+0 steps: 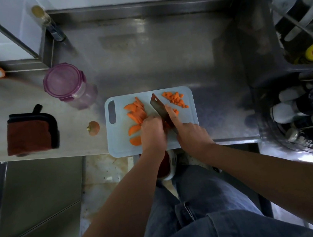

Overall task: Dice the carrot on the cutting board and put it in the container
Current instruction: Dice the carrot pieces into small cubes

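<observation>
A pale blue cutting board (191,131) lies at the counter's front edge. Orange carrot slices (135,112) are spread over its left half, and a pile of diced carrot (175,98) sits at its far right. My left hand (152,133) presses down on carrot strips in the middle of the board. My right hand (190,135) grips the handle of a cleaver (159,107), forefinger along the blade, edge down just right of my left fingers. A clear container with a purple clip lid (64,81) stands closed on the counter, far left of the board.
A carrot end (93,128) lies on the counter left of the board. A folded dark red cloth (31,134) sits further left. Bottles (301,114) and a rack crowd the right side. A glass bottle (46,21) stands at the back left.
</observation>
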Motion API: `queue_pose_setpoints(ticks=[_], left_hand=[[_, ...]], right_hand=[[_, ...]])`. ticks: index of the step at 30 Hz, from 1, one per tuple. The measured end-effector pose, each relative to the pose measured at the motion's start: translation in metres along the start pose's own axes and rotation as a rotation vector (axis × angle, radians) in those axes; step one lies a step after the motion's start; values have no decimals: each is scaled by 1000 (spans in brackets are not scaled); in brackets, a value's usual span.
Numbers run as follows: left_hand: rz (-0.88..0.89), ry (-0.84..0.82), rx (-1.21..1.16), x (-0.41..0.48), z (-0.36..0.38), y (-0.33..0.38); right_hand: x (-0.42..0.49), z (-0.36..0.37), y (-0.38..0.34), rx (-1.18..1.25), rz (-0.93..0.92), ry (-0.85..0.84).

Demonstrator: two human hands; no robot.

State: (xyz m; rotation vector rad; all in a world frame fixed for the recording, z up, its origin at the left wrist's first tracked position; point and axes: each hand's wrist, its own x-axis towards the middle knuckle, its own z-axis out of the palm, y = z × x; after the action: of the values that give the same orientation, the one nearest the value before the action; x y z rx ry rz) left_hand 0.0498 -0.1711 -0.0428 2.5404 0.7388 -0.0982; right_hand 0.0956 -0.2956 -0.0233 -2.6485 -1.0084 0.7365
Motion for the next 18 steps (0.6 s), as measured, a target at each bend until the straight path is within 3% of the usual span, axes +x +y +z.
queue_pose_setpoints(ticks=[9,18], left_hand=[[-8,-2,-40,-3,-2,-3],[-31,21,-9,-5,-2,-1]], right_hand=[[8,-20,9,192,28,66],[-8,-20,1,126,27,-27]])
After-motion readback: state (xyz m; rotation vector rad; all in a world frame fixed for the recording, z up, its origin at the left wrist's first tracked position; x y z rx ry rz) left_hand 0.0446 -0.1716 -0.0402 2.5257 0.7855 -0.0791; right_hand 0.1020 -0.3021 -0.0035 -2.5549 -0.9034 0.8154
